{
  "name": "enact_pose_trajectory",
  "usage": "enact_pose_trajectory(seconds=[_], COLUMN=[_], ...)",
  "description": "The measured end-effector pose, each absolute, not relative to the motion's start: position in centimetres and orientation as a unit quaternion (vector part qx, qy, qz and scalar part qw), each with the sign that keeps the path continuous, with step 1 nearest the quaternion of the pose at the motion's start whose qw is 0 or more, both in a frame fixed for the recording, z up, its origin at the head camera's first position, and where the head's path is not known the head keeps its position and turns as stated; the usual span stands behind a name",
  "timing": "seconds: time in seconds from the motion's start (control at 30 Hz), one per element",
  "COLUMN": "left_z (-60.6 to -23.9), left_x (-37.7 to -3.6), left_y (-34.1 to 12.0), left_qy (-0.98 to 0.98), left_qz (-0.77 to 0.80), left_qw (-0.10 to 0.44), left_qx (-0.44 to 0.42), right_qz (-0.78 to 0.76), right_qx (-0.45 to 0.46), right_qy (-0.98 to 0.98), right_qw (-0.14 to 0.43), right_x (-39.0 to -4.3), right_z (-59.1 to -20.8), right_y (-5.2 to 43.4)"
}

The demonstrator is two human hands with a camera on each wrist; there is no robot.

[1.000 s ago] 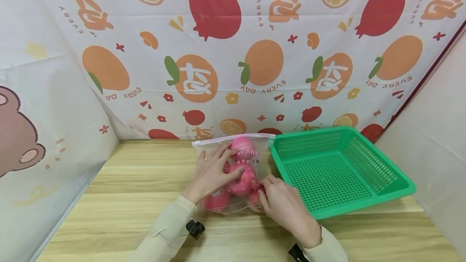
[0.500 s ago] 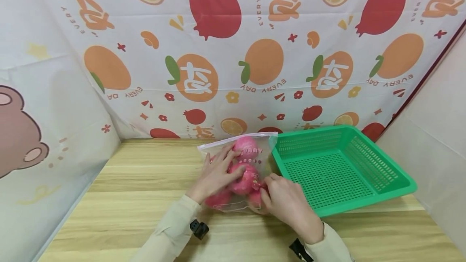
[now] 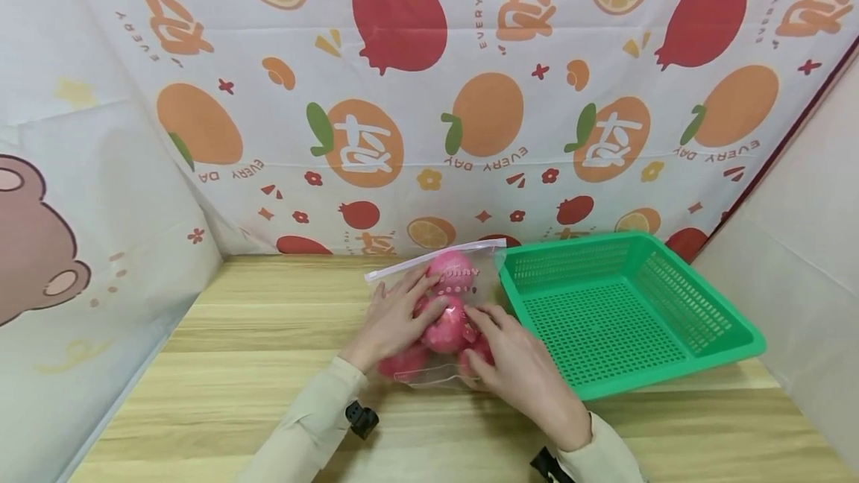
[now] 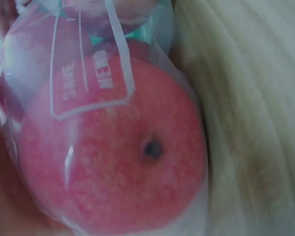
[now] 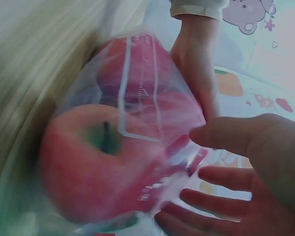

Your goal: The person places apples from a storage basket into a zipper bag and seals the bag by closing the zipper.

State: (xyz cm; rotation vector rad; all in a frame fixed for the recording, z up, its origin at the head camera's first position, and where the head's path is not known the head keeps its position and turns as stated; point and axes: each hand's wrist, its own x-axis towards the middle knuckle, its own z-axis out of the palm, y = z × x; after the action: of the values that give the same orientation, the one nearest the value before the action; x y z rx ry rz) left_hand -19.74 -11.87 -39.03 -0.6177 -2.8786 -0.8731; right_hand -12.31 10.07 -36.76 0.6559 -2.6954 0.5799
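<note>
1. Clear bag of red apples lies at the frame's centre, on the wooden table.
2. Left hand rests spread on the bag.
3. Right hand lies on its lower right, fingers relaxed.
4. Green basket sits right.

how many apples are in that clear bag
4 apples show in the bag: one at the top, one in the middle, one lower left, one lower right. The hands may hide more.

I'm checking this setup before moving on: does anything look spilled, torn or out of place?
Nothing stands out. The apples are all inside the clear zip bag, which lies on the wooden table beside the green basket. The left hand and right hand rest on the bag. No tear or spill shows.
</note>
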Motion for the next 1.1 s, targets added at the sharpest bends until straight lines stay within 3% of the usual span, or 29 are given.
enact_pose_trajectory(seconds=[0.23, 0.47, 0.83, 1.1], left_z=[-39.1, -38.9, -39.3, -38.8], left_x=[-20.6, -20.9, -19.3, -18.9], left_y=[-12.5, -12.0, -12.2, -11.8], left_qy=[-0.934, -0.937, -0.921, -0.932], left_qz=[-0.297, -0.289, -0.280, -0.288], left_qw=[0.027, 0.021, 0.094, 0.034], left_qx=[-0.196, -0.196, -0.255, -0.217], right_qz=[0.207, 0.147, 0.188, 0.187], right_qx=[0.223, 0.238, 0.279, 0.262], right_qy=[-0.945, -0.945, -0.935, -0.941], right_qw=[0.117, 0.172, 0.111, 0.108], right_x=[-12.4, -12.1, -12.6, -12.0], right_z=[-38.0, -39.5, -39.5, -38.6], right_y=[9.4, 9.1, 10.4, 10.2])
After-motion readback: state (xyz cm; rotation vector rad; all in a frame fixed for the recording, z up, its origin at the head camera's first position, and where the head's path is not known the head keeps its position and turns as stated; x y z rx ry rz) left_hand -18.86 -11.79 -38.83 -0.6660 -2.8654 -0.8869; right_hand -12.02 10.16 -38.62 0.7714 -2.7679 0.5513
